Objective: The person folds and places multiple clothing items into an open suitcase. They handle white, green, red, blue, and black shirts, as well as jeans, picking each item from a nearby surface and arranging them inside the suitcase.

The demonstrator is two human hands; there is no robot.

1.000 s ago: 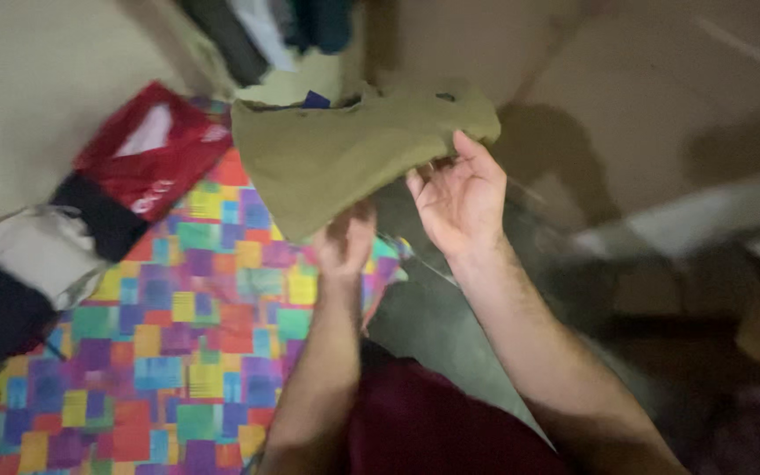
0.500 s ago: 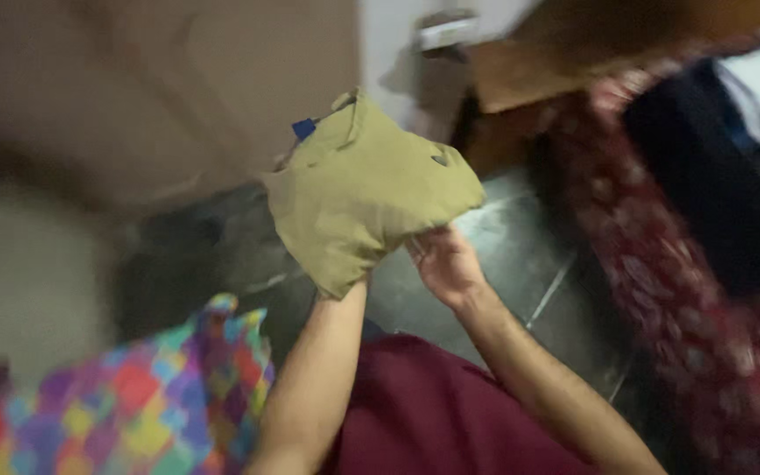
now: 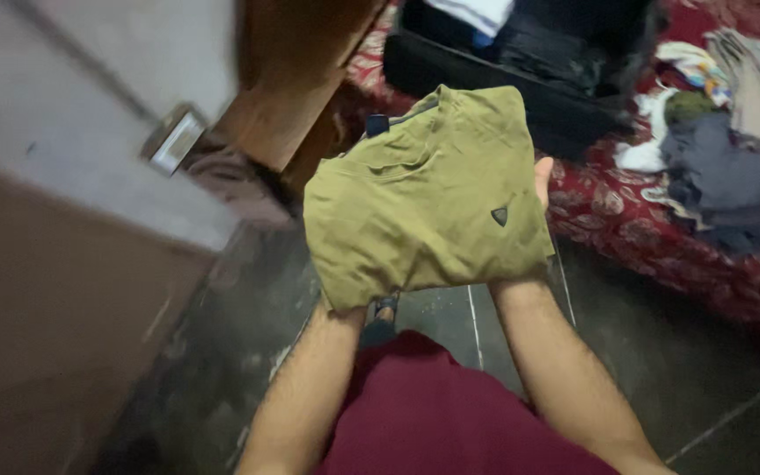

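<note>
Above the dark floor (image 3: 222,352) we carried the folded olive shirt (image 3: 424,198) flat, both hands clamped beneath it; setting it down needed level support.

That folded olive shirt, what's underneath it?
Both hands support the olive shirt; only the right hand's fingertips show at its edge. The left hand is fully covered. Below lies dark tiled floor.

Both hands, mostly hidden, apparently carry a folded olive shirt (image 3: 428,198) flat above the dark floor (image 3: 661,378).
</note>
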